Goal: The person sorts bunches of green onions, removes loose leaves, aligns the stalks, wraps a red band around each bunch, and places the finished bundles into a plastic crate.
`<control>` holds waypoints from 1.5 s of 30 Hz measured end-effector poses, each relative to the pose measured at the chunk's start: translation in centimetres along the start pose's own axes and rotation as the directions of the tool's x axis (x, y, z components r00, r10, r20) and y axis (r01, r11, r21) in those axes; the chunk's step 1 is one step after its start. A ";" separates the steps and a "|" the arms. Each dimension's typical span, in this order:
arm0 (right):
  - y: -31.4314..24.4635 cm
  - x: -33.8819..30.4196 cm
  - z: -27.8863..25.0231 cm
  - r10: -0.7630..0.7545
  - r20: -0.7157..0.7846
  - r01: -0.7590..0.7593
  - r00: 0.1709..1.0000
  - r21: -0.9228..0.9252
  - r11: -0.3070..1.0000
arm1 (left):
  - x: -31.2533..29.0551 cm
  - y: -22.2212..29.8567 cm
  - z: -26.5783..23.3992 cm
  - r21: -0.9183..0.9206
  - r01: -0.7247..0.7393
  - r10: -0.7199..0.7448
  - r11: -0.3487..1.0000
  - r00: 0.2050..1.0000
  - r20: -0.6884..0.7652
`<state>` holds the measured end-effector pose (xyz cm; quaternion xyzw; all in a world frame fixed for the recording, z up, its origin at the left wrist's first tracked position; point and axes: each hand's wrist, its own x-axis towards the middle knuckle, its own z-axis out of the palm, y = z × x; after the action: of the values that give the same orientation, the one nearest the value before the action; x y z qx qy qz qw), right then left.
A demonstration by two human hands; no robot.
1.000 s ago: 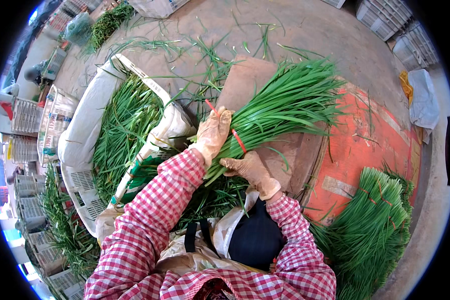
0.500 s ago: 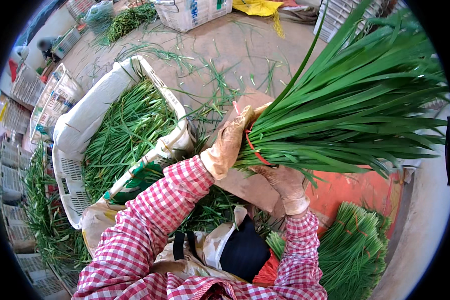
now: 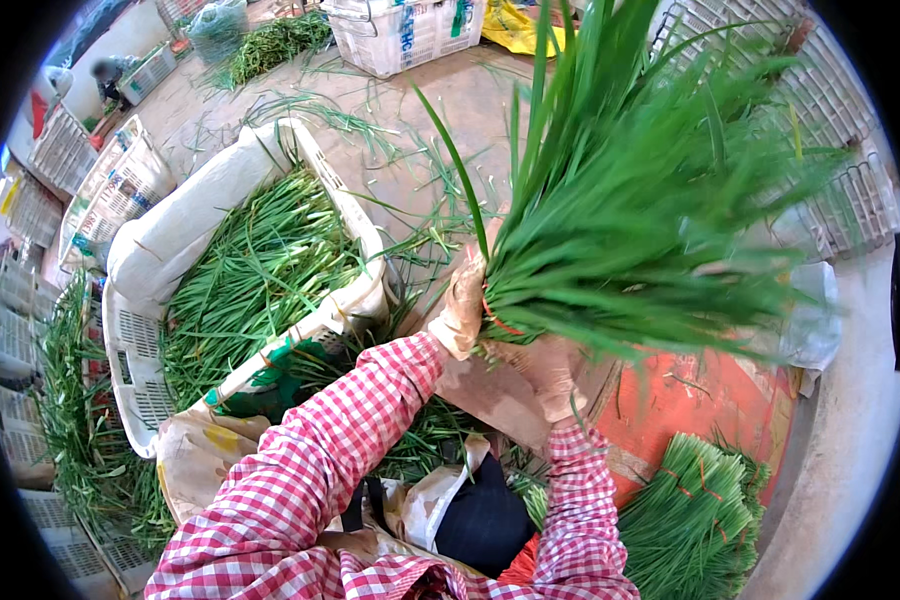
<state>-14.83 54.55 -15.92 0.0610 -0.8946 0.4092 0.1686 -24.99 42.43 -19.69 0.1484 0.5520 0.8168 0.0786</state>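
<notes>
In the head view, the bundle of long green leaves is occupying the centre and upper right of the frame, its tips fanning out and blurring while its bound base is sitting near the centre. The left hand is gripping that base from the left, its fingers curling about the stems beside the red band; the fingertips are passing partly out of sight. The right hand is showing just below the base, its fingers disappearing beneath the foliage, so whether they are closing on stems or merely supporting them cannot be told. The stems are thus lying directly against the left fingers, while the leafy ends are extending well clear of both hands. On assessment, the bundle is appearing fairly light but top-heavy; the blades are looking soft, flexible and easily creased, probably somewhat slippery, and the packed base is seeming firmer. The soundest hold is judged as lying at the banded base; grasping among the tips would be risking bending or tearing. A white crate is standing at the left of the frame, containing loose leaves, and further banded bundles are lying at the lower right, beside an orange-red sheet.
</notes>
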 end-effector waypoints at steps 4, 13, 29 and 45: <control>1.5 -0.2 -0.9 0.081 -0.011 -0.078 0.997 0.169 0.983 | 1.0 0.8 3.0 -0.129 0.059 -0.070 0.990 0.994 -0.079; 2.8 -4.7 2.3 0.432 0.267 -0.481 0.862 0.699 0.529 | -1.2 -4.4 2.1 0.403 0.145 -0.100 0.904 0.986 -0.132; -4.4 -3.0 -1.4 0.197 0.500 -0.524 0.843 0.685 0.505 | 0.8 2.4 -3.5 0.330 0.194 -0.328 0.924 0.847 0.419; 1.2 4.3 1.5 0.516 0.211 -0.440 0.830 0.816 0.374 | -1.0 7.7 -3.0 0.491 0.105 -0.273 0.865 0.919 0.284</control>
<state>-19.54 54.38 -16.15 -0.1435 -0.5556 0.8185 0.0277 -24.78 36.58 -13.79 0.2474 0.7215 0.6093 0.2168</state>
